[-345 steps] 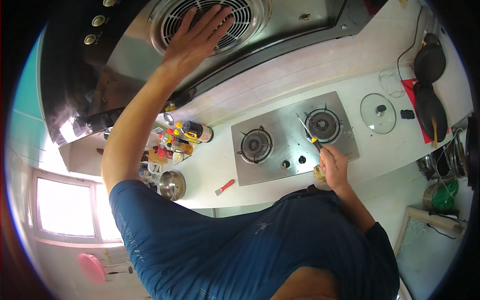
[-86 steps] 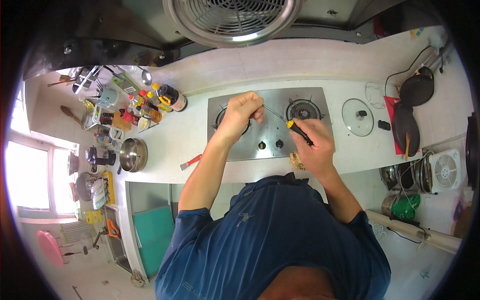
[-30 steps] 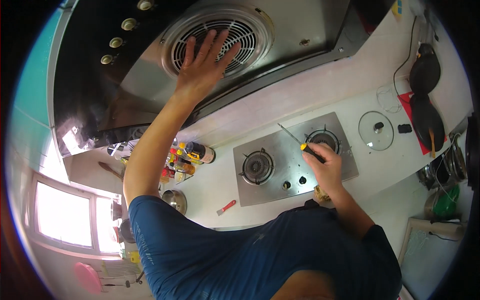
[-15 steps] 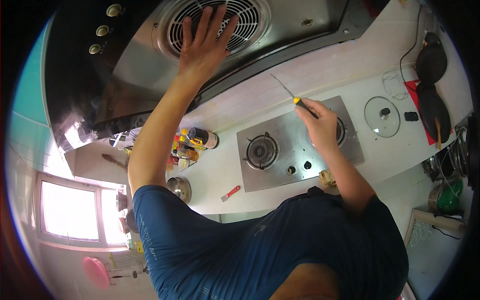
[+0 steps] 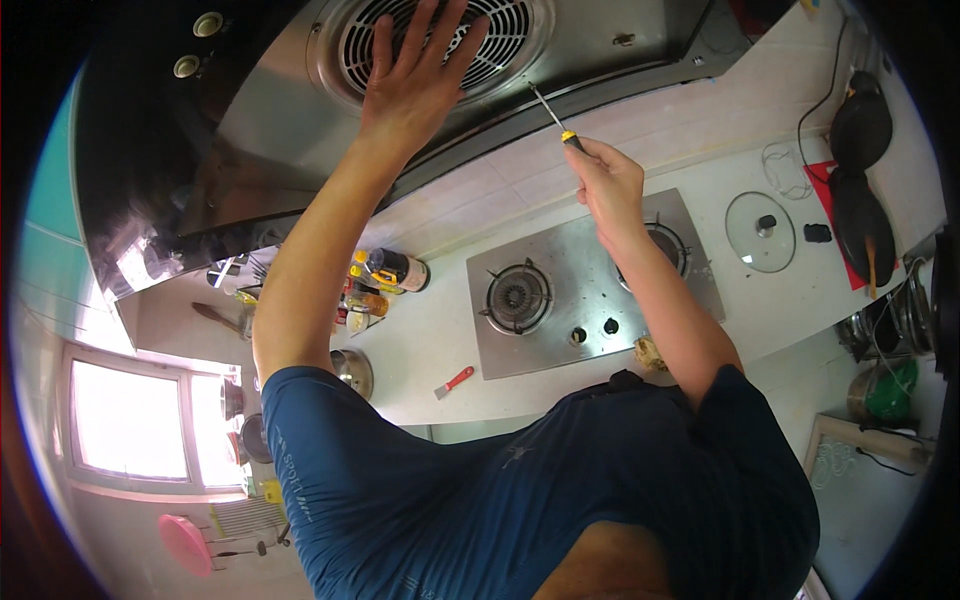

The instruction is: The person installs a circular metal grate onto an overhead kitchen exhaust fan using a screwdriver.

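My left hand (image 5: 413,85) lies with fingers spread against the round vent grille (image 5: 500,45) under the steel range hood (image 5: 590,70). In my right hand (image 5: 612,190) is a screwdriver (image 5: 553,115) with a black and yellow handle, gripped in closed fingers. Its thin metal shaft points up and left, and the tip reaches the hood's underside near the grille's rim, at a small dark spot. Whether the tip sits in a screw is too small to tell. Below my hands is a two-burner gas stove (image 5: 560,300) set in the white counter.
A red-handled scraper (image 5: 455,382) lies on the counter left of the stove, with sauce bottles (image 5: 395,270) and a metal pot (image 5: 352,372) farther left. A glass lid (image 5: 745,240) and black pans (image 5: 862,225) are on the right. A crumpled cloth (image 5: 648,352) rests at the stove's front edge.
My right hand has moved up and left with the screwdriver, bringing its tip from below the hood's edge to the hood's underside. My left hand stays spread on the grille.
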### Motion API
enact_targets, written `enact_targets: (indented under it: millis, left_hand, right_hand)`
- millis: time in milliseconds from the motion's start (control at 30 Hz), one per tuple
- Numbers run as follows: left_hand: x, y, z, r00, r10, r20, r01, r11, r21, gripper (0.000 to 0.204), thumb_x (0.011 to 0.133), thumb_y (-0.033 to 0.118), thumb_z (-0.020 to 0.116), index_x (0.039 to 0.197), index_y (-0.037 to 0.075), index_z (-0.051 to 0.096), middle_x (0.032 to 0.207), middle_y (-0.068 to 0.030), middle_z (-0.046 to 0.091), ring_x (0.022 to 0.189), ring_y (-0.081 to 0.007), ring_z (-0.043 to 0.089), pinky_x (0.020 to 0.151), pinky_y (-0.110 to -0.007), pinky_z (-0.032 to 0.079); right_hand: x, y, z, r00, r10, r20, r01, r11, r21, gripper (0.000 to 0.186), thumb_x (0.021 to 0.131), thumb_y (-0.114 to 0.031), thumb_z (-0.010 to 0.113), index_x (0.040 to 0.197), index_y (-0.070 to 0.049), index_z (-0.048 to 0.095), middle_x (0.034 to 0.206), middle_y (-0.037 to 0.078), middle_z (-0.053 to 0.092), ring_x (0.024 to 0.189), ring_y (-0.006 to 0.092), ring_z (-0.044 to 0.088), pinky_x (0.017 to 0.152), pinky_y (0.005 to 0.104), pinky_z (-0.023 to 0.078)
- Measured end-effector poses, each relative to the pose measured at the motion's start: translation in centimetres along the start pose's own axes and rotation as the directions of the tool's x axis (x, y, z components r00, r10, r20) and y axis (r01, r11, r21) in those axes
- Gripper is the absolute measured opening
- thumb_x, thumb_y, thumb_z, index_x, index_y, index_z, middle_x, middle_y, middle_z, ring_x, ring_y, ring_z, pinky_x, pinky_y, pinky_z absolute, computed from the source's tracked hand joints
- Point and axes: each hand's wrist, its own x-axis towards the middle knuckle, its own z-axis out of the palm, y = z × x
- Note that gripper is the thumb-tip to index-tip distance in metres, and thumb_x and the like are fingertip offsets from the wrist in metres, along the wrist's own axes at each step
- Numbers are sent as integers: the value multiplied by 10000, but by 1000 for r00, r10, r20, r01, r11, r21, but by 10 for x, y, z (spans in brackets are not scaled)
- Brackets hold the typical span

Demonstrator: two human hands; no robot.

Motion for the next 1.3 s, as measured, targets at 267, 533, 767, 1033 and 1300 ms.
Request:
enact_targets:
  millis: [267,533,767,1033,1300]
  left_hand:
    - [-3,0,11,993,14,-115,-4,996,92,851,785,334,794,1566,161,506,1742,-161,254,1638,-415,78,1285,-670,-25]
    - [1,2,11,986,19,-168,-5,996,85,691,874,201,677,1548,154,534,1732,-152,285,1638,-418,75,1287,-664,-22]
    - [-3,2,8,992,7,-122,0,999,54,681,887,184,668,1554,155,529,1727,-148,298,1638,-416,85,1289,-659,-15]
    - [0,3,9,996,0,-92,5,999,49,700,887,175,672,1569,170,512,1729,-143,290,1638,-412,72,1285,-664,-21]
    - [-1,4,15,993,3,-115,5,997,73,707,883,159,670,1571,173,510,1736,-148,268,1637,-426,49,1279,-672,-34]
  right_hand:
    - [6,3,7,997,76,3,-76,997,-16,250,950,-147,790,1143,9,757,850,-49,623,667,34,501,548,224,413]
    - [8,6,8,997,76,-10,-77,996,-38,246,954,-151,788,1145,0,756,847,-44,632,668,32,510,539,227,426]
    - [13,13,10,997,78,-6,-78,996,-32,232,953,-153,789,1135,-13,758,839,-49,623,662,34,511,536,228,426]
    - [16,10,14,997,67,-28,-68,997,-24,226,957,-153,782,1123,-1,752,809,-56,590,638,34,480,524,232,403]
    - [17,10,13,997,79,-12,-79,997,-26,216,960,-159,782,1127,-26,758,845,-60,611,685,31,508,534,223,421]
